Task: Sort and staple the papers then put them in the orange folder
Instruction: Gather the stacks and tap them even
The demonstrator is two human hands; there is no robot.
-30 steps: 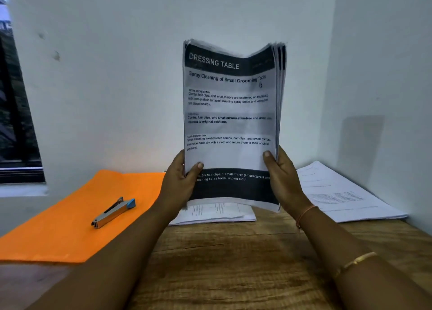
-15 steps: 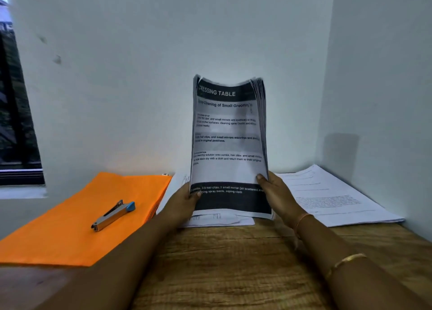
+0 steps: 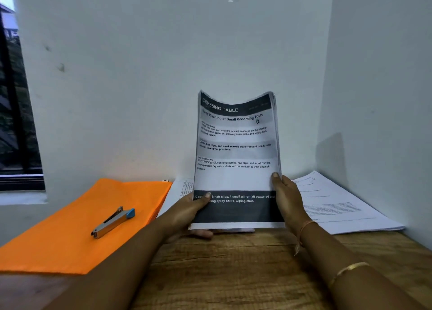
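Between two hands (image 3: 187,214) (image 3: 287,199) — one paper stack (image 3: 236,171)

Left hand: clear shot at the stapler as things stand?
Likely yes for path: the stapler lies exposed on the orange folder, nothing between it and the left hand. But that hand grips the paper stack, so it must let go first.
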